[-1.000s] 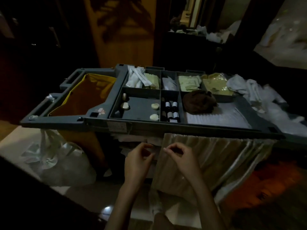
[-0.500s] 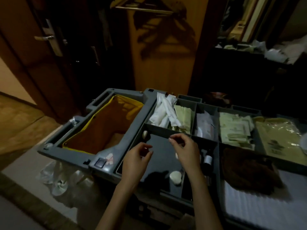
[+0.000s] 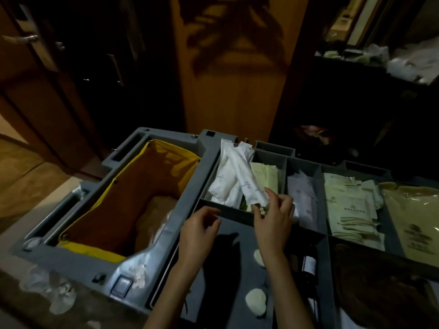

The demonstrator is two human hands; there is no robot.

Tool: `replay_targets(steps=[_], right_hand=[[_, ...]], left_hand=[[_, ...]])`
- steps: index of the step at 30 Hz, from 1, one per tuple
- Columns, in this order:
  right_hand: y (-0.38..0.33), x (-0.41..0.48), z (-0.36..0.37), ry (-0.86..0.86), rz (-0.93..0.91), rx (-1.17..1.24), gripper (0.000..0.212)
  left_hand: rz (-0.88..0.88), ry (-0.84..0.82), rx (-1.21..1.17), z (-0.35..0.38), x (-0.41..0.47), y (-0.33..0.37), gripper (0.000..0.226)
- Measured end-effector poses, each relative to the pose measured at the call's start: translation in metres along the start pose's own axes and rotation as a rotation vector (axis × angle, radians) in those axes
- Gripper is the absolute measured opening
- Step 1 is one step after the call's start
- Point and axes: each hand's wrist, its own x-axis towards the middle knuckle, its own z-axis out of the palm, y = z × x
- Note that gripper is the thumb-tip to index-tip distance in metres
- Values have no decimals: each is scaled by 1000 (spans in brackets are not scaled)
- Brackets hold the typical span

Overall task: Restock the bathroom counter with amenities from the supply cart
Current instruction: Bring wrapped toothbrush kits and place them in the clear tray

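Two bare forearms are stretched forward side by side. The left hand (image 3: 199, 231) is held palm down, its fingers (image 3: 213, 211) loosely curled, apart from the thumb. The right hand (image 3: 275, 219) is set farther forward, thumb and forefinger drawn close; a pinch cannot be confirmed.

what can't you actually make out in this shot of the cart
Head view only:
- Right hand grip on the white sachet: its fingers cover the contact.
- Left hand: palm faces away, so anything in it is hidden.
- Print on the packets: too small.
- Bottles: dark, partly behind the right forearm.
- Brown cloth: cut off by the bottom edge.
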Motion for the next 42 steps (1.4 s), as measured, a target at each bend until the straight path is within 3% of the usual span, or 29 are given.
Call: replay_targets(steps=[8, 15, 21, 25, 27, 30, 34, 37, 42], right_hand=[[5, 9, 28, -13, 40, -110, 46], [-2, -3, 43, 174, 84, -50, 24], [-10, -7, 30, 199, 260, 160, 15], [-25, -9, 14, 200, 394, 445, 7], [-35, -8, 5, 227, 437, 575, 14], [-53, -8, -6, 278, 434, 689, 24], [-76, -3, -28, 305, 363, 763, 16], [-92, 0, -43, 202, 388, 850, 21], [-106, -2, -58, 41, 437, 886, 8]], left_hand=[[105, -135, -33, 4, 46, -5, 20], [201, -176, -129, -1, 64, -16, 20], [345, -136, -181, -1, 67, -18, 29], [529, -129, -97, -1, 66, -11, 49], [585, -133, -90, -1, 64, -12, 60], [642, -143, -68, 0, 67, -13, 69], [749, -56, -87, 5, 78, -5, 71], [771, -2, -119, 7, 80, -5, 66], [753, 189, -136, -1, 80, -9, 34]])
